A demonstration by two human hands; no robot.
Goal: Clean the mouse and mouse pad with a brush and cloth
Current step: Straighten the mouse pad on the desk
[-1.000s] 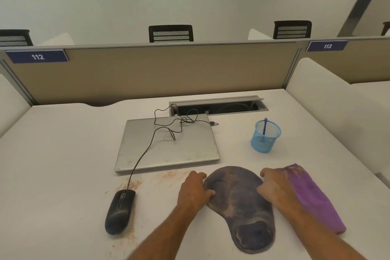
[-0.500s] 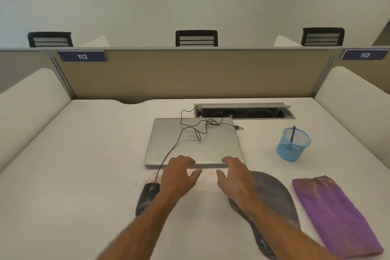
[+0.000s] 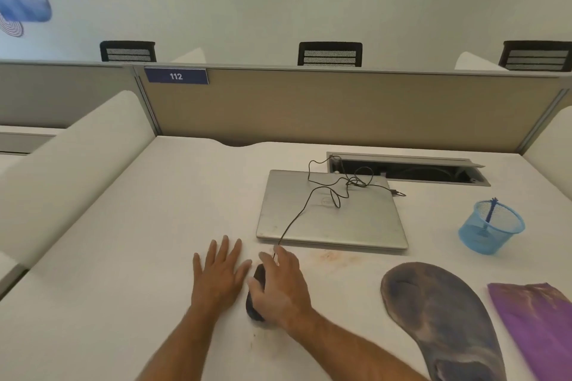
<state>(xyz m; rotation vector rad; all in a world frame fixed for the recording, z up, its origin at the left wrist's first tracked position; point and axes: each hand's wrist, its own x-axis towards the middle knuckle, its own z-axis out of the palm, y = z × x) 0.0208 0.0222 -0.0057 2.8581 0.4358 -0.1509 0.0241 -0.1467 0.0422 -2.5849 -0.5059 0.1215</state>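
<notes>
Now right hand (image 3: pixel 280 284) cups the mouse (image 3: pixel 257 294); left hand (image 3: pixel 221 272) lies flat, fingers spread.

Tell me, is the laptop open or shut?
Shut. The laptop lies flat, lid down, with the mouse cable trailing across it.

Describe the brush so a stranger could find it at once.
Start at the closed silver laptop on the white desk and look right to the blue mesh cup. The brush stands inside it, the only thin blue stick there.
</notes>
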